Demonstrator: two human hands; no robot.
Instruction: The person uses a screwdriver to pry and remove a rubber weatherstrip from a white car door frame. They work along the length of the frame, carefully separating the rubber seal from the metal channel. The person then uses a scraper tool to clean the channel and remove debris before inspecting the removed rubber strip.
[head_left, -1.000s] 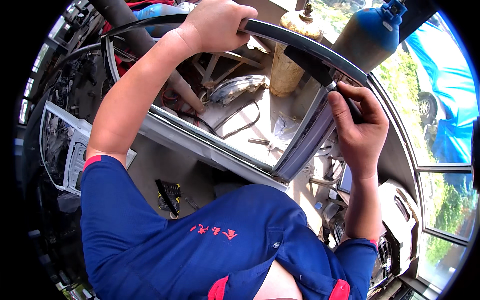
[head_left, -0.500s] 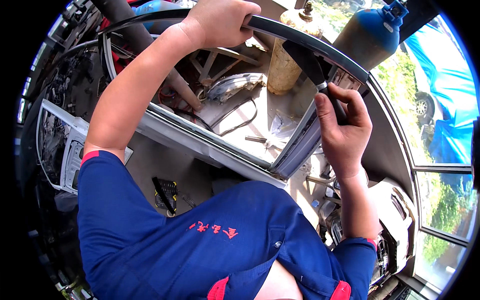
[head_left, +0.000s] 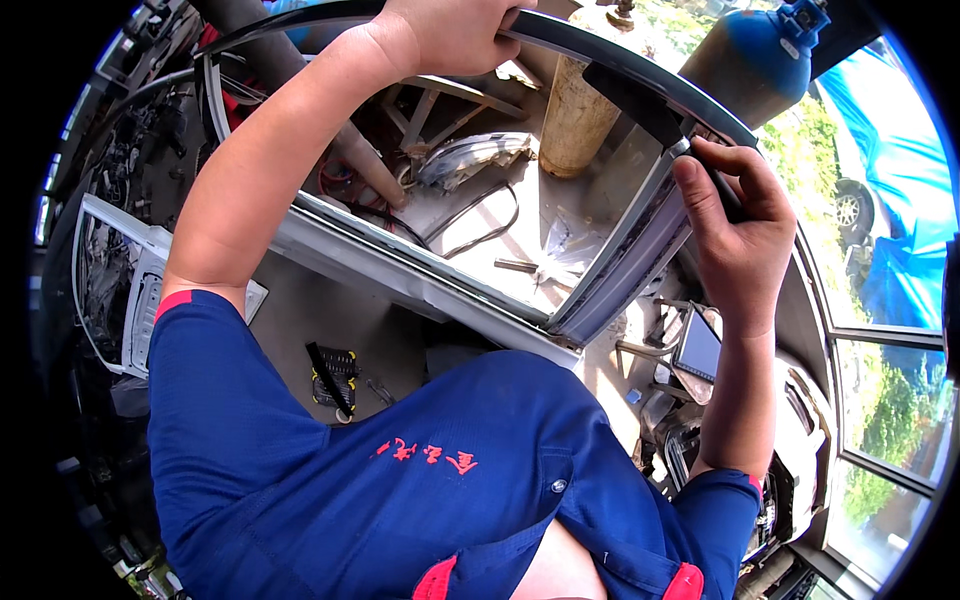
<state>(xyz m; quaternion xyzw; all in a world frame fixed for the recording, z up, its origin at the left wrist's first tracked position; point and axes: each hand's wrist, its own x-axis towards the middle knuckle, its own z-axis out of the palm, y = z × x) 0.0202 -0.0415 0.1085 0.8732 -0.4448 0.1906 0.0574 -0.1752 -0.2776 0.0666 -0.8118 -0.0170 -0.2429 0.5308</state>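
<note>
My left hand [head_left: 445, 35] grips the dark curved trim [head_left: 570, 40] along the top of a car door's window frame [head_left: 420, 278], its fingers wrapped round it. My right hand [head_left: 740, 220] is closed round a black tool [head_left: 630, 100] with a silver collar, thumb up along its handle. The tool's wide dark end lies just under the trim near the frame's upper right corner, beside the pale grey side pillar [head_left: 610, 300] of the door; whether it touches the trim I cannot tell.
A rusty cream cylinder [head_left: 570, 125] and a blue cylinder [head_left: 750, 65] stand beyond the frame, near a grey pipe [head_left: 355, 160] and loose black strips. A white door panel [head_left: 135, 300] sits left, a tool set [head_left: 335, 385] below. Windows [head_left: 885, 400] and a blue tarpaulin [head_left: 895, 180] are right.
My right hand and the tool first moved slightly left, then right and up, now nearer the frame's corner. My left hand has moved up a little with the trim.
</note>
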